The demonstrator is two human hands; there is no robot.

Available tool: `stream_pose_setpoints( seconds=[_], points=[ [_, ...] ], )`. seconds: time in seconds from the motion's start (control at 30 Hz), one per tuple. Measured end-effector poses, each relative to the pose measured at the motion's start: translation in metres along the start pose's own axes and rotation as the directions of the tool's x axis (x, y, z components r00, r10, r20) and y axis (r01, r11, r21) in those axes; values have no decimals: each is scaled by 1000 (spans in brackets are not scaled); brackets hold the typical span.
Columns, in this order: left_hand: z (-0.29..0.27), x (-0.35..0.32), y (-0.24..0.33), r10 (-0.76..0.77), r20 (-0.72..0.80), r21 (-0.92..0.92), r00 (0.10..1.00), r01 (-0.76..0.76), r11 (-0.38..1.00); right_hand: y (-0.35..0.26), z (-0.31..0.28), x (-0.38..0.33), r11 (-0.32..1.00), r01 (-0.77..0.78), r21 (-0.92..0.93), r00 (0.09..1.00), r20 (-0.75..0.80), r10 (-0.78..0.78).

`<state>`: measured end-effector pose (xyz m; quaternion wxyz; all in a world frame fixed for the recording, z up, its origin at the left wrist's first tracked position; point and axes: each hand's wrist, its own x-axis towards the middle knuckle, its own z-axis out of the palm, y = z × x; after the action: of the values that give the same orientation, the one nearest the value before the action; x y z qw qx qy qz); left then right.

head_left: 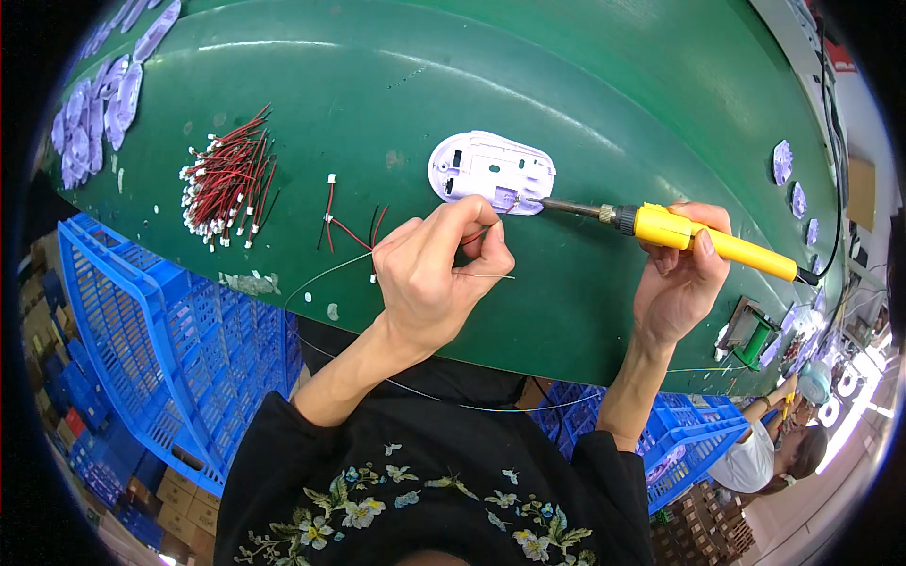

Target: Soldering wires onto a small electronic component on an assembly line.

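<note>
My right hand (683, 269) grips a yellow soldering iron (722, 243), its metal tip touching the near edge of a pale purple plastic shell (500, 170) shaped like a computer mouse base. Pinched in my left hand (439, 255) are a red-and-black wire (472, 238) and a thin strand of solder wire (486, 275); the wire's end reaches the shell beside the iron's tip. The strand runs from my left hand down across my lap. Just left of that hand lie a few loose red-and-black connector wires (330, 212) with white plugs.
A pile of red-and-black wires (231, 179) lies left on the green table (359, 104). Purple shells (99, 113) are heaped at the far left. A green spool (755, 340) stands at the right. Blue crates (179, 321) stand below the table edge. Another person (769, 457) sits at lower right.
</note>
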<state>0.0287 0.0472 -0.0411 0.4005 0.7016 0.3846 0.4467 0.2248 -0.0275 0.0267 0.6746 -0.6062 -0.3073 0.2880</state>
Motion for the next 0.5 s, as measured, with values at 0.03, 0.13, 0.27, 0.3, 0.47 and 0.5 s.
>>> stream_pose_setpoints(
  seconds=[0.03, 0.13, 0.27, 0.3, 0.47, 0.5],
  points=[
    [0, 0, 0, -8, 8, 10, 1000, 8, 1000, 0, 0, 0, 1000, 11, 1, 1000, 8, -11],
    [2, 0, -2, -25, 16, 9, 1000, 25, 1000, -2, 0, 1, 1000, -1, -22, 1000, -8, 1],
    [0, 2, -1, -57, 38, -4, 998, 57, 998, 1, -4, 0, 999, -25, -22, 996, 81, 26],
    [1, 1, -2, -58, 37, -5, 998, 59, 998, 1, -4, 0, 1000, -20, -24, 997, 79, 22],
    [2, 1, -2, -78, 44, -34, 996, 80, 996, -1, 2, 0, 999, 1, -44, 1000, -2, -1],
    [2, 1, -3, -79, 43, -34, 996, 80, 996, 0, 0, 0, 998, -4, -68, 1000, 22, 6]
  ],
)
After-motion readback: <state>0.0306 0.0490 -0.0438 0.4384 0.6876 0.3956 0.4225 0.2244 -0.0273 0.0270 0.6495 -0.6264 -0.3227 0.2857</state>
